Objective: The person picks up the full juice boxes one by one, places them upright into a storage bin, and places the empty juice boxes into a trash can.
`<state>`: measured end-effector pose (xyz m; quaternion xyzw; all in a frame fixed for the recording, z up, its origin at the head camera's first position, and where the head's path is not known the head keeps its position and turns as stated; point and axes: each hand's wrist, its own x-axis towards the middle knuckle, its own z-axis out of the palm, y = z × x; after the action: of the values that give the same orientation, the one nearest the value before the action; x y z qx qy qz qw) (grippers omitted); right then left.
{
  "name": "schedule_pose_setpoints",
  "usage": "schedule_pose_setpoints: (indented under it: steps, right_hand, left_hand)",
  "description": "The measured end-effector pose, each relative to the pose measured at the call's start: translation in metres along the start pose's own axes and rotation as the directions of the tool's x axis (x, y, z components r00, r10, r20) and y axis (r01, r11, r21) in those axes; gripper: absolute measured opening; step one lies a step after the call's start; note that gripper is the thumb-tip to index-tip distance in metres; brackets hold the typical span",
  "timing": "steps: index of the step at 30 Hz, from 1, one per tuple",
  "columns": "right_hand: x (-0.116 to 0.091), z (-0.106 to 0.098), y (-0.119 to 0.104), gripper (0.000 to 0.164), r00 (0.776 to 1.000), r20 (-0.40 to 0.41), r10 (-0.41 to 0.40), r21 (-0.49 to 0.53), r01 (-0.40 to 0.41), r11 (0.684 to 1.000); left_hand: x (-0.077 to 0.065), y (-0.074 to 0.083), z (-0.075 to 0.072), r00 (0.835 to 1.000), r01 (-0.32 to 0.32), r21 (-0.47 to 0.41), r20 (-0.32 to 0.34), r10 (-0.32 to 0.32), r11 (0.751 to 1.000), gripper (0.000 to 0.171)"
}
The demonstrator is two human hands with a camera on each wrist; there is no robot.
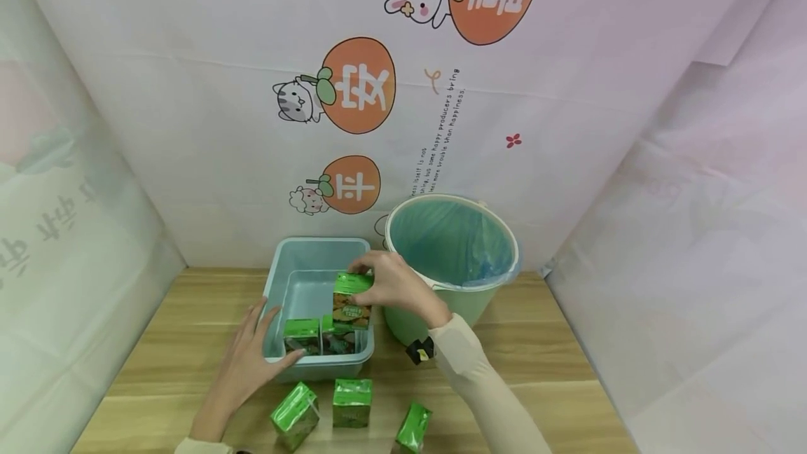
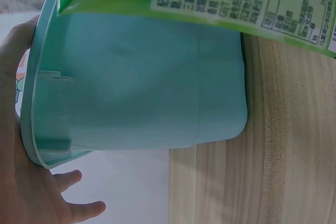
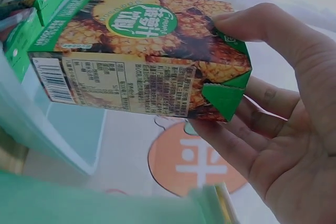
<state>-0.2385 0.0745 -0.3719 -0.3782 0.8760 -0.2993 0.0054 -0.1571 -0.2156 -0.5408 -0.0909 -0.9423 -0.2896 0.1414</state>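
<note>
My right hand (image 1: 392,284) pinches a pineapple juice carton (image 3: 142,56) by one end, thumb on one side and fingers on the other. The carton is over the right part of a light blue plastic bin (image 1: 315,258). Inside the bin, two more green-topped juice cartons (image 1: 302,333) stand side by side at its near end. My left hand (image 1: 249,356) rests against the bin's near left corner, its fingers spread along the outside and its thumb at the near rim. In the left wrist view, the bin's wall (image 2: 142,82) fills the middle.
Three juice cartons (image 1: 352,403) are on the wooden table (image 1: 523,398) in front of the bin. A green trash can (image 1: 403,321) with a bag liner stands right of the bin, near my right forearm. Behind is a printed wall (image 1: 221,125).
</note>
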Motion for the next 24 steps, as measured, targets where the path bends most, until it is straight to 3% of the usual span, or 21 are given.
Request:
schedule_pose_setpoints:
  steps: [8,24]
  right_hand:
    - [0.035,0.017,0.003,0.036,1.0,0.016,-0.021,0.04,0.02,0.999]
    - [0.084,0.059,0.022,0.036,0.997,0.018,0.07,0.089,-0.071,0.994]
  left_hand:
    - [0.001,0.0,-0.001,1.0,0.011,-0.008,0.007,-0.011,1.0,0.096]
    - [-0.001,0.002,-0.002,1.0,0.003,-0.028,-0.002,-0.003,1.0,0.096]
